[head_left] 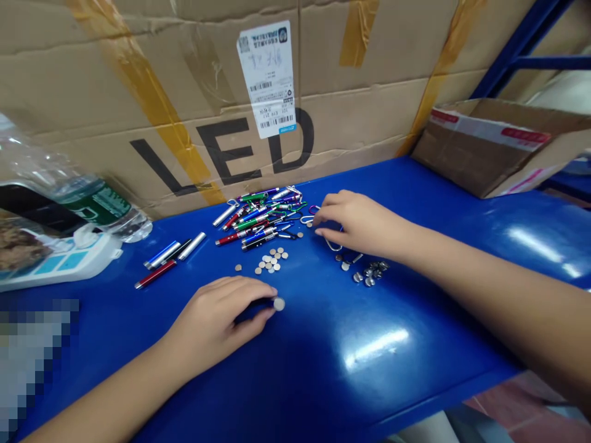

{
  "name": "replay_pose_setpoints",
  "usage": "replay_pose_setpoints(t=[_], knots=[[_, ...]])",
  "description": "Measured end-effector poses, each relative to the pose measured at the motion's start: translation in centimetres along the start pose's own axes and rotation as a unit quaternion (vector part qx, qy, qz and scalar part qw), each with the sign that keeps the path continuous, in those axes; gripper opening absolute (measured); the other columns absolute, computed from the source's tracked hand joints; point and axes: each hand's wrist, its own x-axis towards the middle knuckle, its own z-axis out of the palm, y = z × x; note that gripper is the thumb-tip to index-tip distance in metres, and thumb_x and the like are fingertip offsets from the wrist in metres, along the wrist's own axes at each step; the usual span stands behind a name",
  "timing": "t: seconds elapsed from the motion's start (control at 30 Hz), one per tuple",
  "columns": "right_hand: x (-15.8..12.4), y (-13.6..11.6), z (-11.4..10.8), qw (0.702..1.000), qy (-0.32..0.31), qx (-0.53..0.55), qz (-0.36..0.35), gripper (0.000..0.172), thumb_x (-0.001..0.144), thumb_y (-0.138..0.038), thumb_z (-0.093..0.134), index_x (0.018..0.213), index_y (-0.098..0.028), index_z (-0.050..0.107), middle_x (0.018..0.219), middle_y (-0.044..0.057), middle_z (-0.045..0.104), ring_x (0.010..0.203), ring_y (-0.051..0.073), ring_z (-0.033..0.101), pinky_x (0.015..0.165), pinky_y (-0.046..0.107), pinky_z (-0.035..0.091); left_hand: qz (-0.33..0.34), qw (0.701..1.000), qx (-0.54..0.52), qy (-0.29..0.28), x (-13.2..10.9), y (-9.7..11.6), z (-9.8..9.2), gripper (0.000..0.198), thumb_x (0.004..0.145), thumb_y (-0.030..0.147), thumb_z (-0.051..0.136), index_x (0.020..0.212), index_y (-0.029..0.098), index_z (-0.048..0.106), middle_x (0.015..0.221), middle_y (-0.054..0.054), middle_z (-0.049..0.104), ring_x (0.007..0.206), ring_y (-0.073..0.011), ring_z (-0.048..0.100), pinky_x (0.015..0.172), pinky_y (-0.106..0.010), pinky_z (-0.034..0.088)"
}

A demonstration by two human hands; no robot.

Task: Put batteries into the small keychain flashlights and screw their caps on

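Over the near part of the glossy blue tabletop (pixel 300 381), the left hand (pixel 219 320) pinches a small, round, silver-grey disc (pixel 279 304) between thumb and fingertips, its flat face turned outward; whether more discs are stacked behind it is hidden. Just beyond, to the right, small, shiny, dark-silver metal pieces (pixel 370 274) lie in a heap, while a loose cluster of flat, round, pale metal discs (pixel 271 263) lies beyond the left hand's fingertips. At the left rest a few slim metal tubes in blue, red, black and silver (pixel 156 274). Farther out, the right hand (pixel 357 221) is curved low over the table, thumb and fingers a narrow gap apart, beside coloured metal clip loops (pixel 306 219); no held thing shows, and contact is unclear. Picking up discs seems the step in hand; the next move would call for a fine fingertip pinch at the right and a steady left hold. Behind lies a jumbled pile of red, green, blue and black metal tubes with clips (pixel 258 223).
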Motion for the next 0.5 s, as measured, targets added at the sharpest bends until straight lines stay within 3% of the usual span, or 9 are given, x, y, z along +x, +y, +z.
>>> replay_pose_setpoints(t=[0.13, 0.23, 0.33, 0.5], knots=[[0.3, -1.1, 0.7, 1.0, 0.008, -0.029, -0.004, 0.025, 0.09, -0.027, 0.054, 0.11, -0.02, 0.067, 0.108, 0.011, 0.061, 0.095, 0.023, 0.052, 0.082, 0.035, 0.037, 0.009, 1.0, 0.006, 0.007, 0.0, 0.0, 0.0, 0.014, 0.091, 0.024, 0.055, 0.103, 0.022, 0.062, 0.094, 0.0, 0.073, 0.087, -0.0126, 0.07, 0.08, -0.023, 0.054], [0.3, -0.6, 0.3, 0.998, -0.011, -0.056, 0.023, 0.022, 0.09, -0.024, 0.052, 0.103, -0.019, 0.069, 0.106, 0.011, 0.061, 0.093, 0.023, 0.052, 0.079, 0.034, 0.037, 0.012, 1.0, 0.01, 0.009, 0.0, 0.1, -0.1, 0.014, 0.091, 0.024, 0.055, 0.103, 0.022, 0.062, 0.094, -0.001, 0.074, 0.086, -0.0136, 0.07, 0.079, -0.024, 0.055], [-0.5, 0.5, -1.6, 0.995, -0.07, -0.062, 0.044, 0.016, 0.086, -0.024, 0.056, 0.088, -0.017, 0.071, 0.092, 0.01, 0.063, 0.084, 0.02, 0.054, 0.073, 0.031, 0.038, 0.01, 1.0, 0.009, 0.006, 0.0, 0.1, -0.2, 0.015, 0.091, 0.024, 0.054, 0.102, 0.022, 0.063, 0.093, -0.001, 0.074, 0.084, -0.0147, 0.071, 0.077, -0.025, 0.056], [-2.6, 1.2, -5.2, 0.98, -0.197, 0.029, 0.022, 0.015, 0.083, -0.027, 0.059, 0.078, -0.02, 0.071, 0.072, 0.002, 0.064, 0.062, 0.013, 0.053, 0.062, 0.027, 0.036, 0.009, 1.0, 0.003, -0.001, 0.1, -0.1, -0.2, 0.016, 0.09, 0.024, 0.054, 0.104, 0.023, 0.063, 0.093, -0.001, 0.074, 0.084, -0.0157, 0.071, 0.076, -0.026, 0.057]])
